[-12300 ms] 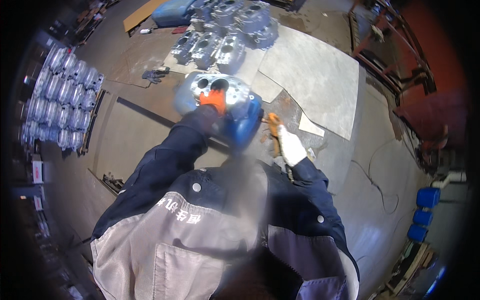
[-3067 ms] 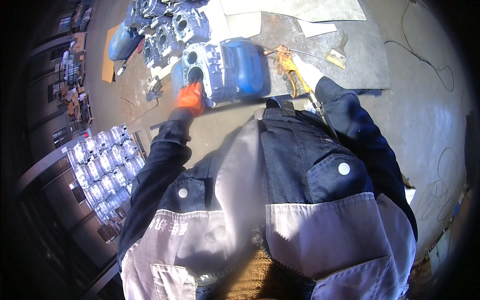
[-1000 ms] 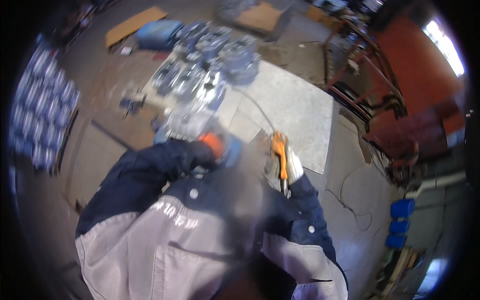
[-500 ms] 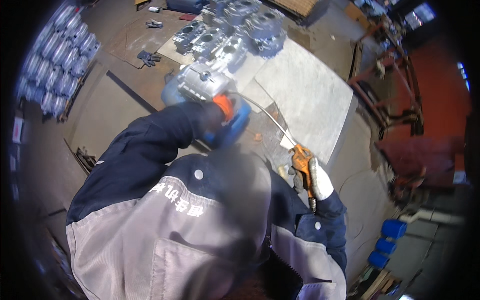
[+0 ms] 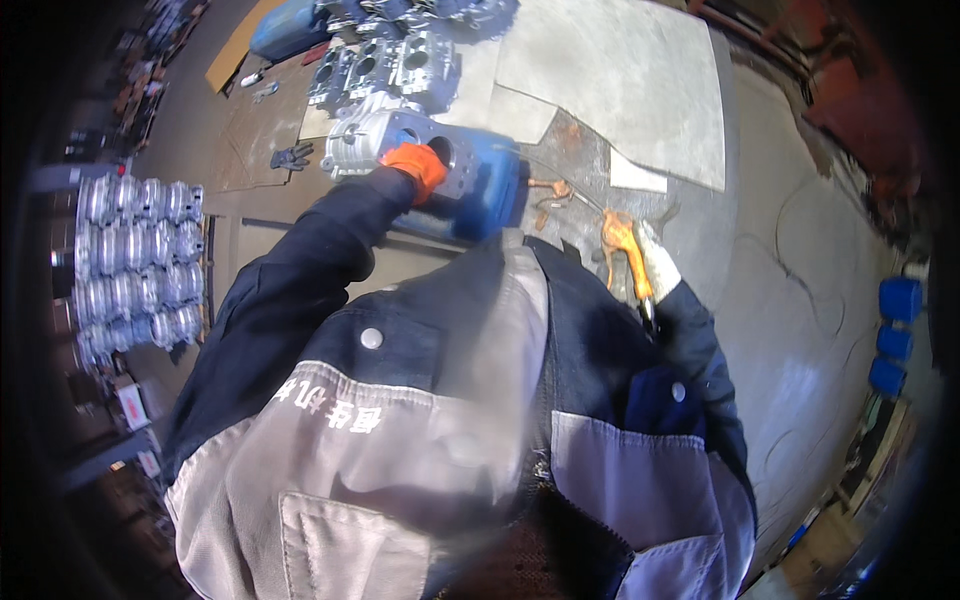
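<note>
My left hand (image 5: 416,168), in an orange glove, grips a silver metal casting (image 5: 348,143) at the rim of one of its round openings; the fingertips are partly hidden. The casting rests on a blue plastic container (image 5: 492,178) at the table's near left. To the right, my right hand (image 5: 658,262), in a white glove, is closed round the handle of an orange air blow gun (image 5: 624,238). Its thin long nozzle points up and left toward the blue container, apart from my left hand.
More silver castings (image 5: 368,65) stand together behind the held one. A pale flat sheet (image 5: 620,85) covers the table's far right. A dark glove (image 5: 292,157) lies at left, beyond which castings are stacked (image 5: 140,260). Several blue bins (image 5: 899,299) are at far right.
The view has shifted. The casting has been turned on the blue container, so its face with round openings now shows. The blow gun stays in my right hand.
</note>
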Demonstrator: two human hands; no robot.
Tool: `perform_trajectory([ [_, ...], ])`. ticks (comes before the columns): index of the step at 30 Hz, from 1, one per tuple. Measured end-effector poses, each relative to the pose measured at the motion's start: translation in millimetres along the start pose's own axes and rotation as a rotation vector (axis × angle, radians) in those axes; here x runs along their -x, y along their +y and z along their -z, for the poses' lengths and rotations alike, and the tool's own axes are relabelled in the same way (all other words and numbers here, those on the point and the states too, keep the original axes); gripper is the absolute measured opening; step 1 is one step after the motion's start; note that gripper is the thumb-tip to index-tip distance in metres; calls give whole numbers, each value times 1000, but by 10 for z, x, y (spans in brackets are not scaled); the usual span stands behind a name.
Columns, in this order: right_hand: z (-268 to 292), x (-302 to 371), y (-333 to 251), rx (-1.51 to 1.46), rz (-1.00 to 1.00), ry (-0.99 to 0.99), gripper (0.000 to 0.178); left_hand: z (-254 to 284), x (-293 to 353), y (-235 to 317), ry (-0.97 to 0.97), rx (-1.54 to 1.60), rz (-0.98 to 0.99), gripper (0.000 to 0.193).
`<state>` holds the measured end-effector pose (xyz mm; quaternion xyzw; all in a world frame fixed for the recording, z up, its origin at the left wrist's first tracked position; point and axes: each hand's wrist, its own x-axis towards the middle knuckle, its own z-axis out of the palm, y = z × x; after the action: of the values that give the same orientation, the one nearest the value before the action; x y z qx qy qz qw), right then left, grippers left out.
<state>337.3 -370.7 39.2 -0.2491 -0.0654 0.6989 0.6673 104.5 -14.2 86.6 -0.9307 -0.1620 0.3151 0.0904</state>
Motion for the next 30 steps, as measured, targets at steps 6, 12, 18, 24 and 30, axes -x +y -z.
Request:
perform_trajectory([
  [6,-118,-218,72,-154,48,42,48,226,94,-17,-68,-28,-92,23],
  [12,-99,-328,101,-323,-16,15,47,85,58,-57,34,28,-49,23],
  [18,-130,-403,74,-21,34,98,44,34,28,-80,11,-17,-53,22],
  [24,-306,-374,87,-125,-6,201,44,118,45,-39,-27,-40,-80,25],
  [30,-373,-220,-46,12,-80,-54,42,91,39,-53,-27,-43,-83,23],
])
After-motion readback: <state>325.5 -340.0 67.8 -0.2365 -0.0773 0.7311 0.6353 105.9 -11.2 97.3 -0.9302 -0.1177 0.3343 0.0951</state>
